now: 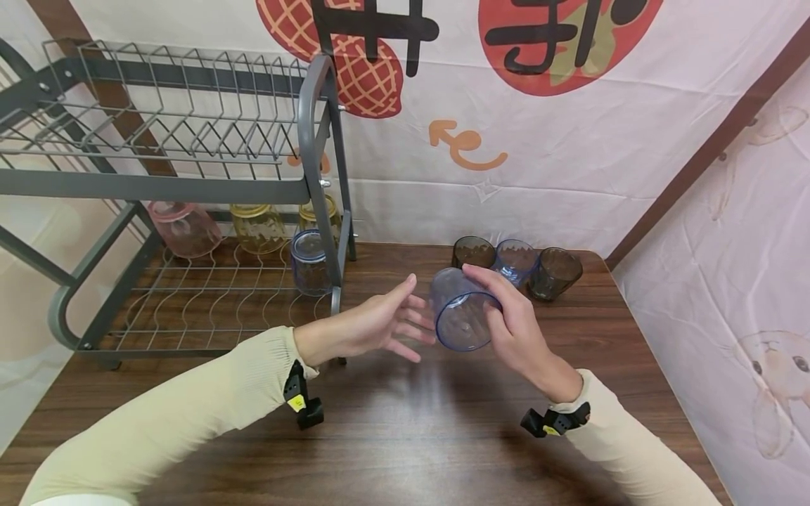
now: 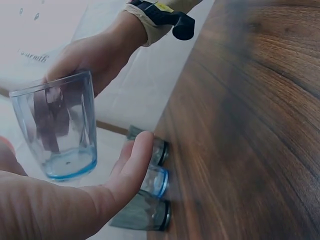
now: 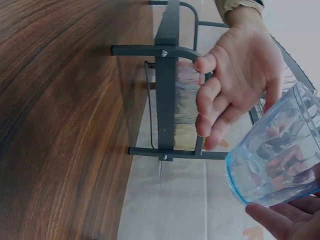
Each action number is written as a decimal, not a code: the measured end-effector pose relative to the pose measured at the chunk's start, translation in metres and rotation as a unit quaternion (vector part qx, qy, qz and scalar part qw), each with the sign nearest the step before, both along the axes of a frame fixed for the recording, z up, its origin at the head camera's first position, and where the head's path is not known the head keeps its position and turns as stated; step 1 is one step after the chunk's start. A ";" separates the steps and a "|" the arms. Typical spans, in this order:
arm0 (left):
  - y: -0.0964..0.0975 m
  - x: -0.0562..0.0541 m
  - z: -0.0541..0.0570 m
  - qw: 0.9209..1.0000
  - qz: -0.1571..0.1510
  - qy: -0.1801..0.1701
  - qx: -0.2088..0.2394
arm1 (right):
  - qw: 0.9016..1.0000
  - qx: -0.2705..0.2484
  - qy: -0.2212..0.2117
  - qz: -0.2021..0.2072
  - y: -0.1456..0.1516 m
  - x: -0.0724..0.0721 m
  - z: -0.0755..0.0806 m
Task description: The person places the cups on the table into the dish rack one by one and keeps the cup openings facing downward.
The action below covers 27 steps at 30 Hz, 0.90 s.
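A clear blue glass (image 1: 465,320) is held above the table by my right hand (image 1: 515,327), with the thumb and fingers gripping its side. It is tilted, its mouth turned toward me in the head view. Just left of the glass, my left hand (image 1: 386,323) has its fingers spread and its palm facing the glass. In the right wrist view the left hand (image 3: 245,75) shows an empty palm beside the glass (image 3: 275,155). The left wrist view has the glass (image 2: 60,130) beyond the left thumb.
A dark metal dish rack (image 1: 310,140) stands at left. On its lower shelf are a pink glass (image 1: 185,228), a yellow glass (image 1: 258,228), another yellow one behind the post, and a blue glass (image 1: 310,263). Two dark glasses (image 1: 555,273) flank a blue glass (image 1: 515,258) at the table's back right.
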<state>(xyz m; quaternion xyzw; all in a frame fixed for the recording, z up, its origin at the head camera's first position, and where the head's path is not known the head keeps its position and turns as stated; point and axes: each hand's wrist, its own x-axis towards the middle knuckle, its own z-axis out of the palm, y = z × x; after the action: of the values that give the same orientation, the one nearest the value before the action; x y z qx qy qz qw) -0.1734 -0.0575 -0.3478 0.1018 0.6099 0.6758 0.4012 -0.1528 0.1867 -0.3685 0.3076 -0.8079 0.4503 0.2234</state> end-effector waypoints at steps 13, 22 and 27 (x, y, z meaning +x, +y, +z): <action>0.013 0.001 -0.006 0.999 0.003 -0.019 0.031 | 0.993 0.058 0.098 0.042 -0.008 0.003 -0.008; 0.016 0.002 -0.004 0.999 -0.004 -0.017 0.047 | 0.980 0.082 0.174 0.049 -0.014 0.002 -0.012; 0.018 0.002 -0.003 0.997 0.001 -0.026 0.074 | 0.976 0.094 0.189 0.054 -0.016 0.002 -0.012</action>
<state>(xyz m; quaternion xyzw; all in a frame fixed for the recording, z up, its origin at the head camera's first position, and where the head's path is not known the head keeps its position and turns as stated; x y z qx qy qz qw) -0.1710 -0.0394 -0.3512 0.1131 0.5475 0.7218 0.4079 -0.1506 0.1703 -0.3808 0.4505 -0.7718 0.3172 0.3174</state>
